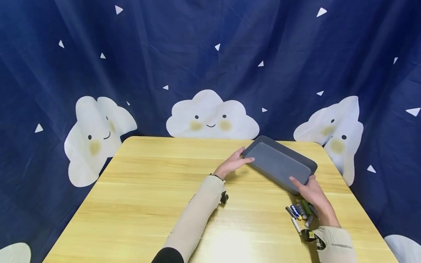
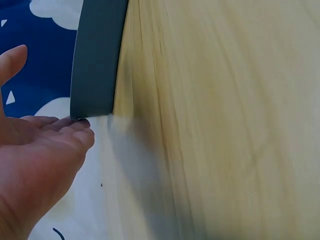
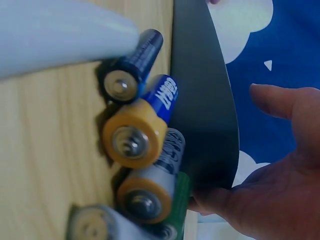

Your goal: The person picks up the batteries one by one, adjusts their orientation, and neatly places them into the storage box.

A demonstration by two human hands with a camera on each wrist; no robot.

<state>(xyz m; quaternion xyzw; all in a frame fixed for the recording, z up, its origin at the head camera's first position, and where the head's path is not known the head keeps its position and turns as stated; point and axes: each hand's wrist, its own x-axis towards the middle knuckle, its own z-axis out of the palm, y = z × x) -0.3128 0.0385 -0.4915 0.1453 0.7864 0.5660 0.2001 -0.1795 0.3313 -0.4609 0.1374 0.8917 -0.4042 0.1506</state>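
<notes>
A dark grey rectangular tray (image 1: 279, 160) sits at the far right of the table, turned at an angle. My left hand (image 1: 232, 163) holds its left corner, thumb over the rim; in the left wrist view the fingertips meet the bottom of the tray's corner (image 2: 97, 60). At the near right corner, my right hand (image 1: 312, 191) grips the tray with the thumb on top. Several batteries lie just in front of that corner, among them a blue one with an orange end (image 3: 132, 137), a dark one (image 3: 122, 82) and a green one (image 3: 181, 205).
A white cylinder (image 1: 295, 225) lies at the near side of the batteries, beside the right wrist. The wooden table (image 1: 148, 190) ends at a dark blue curtain (image 1: 197, 65) with clouds on it, close behind the tray.
</notes>
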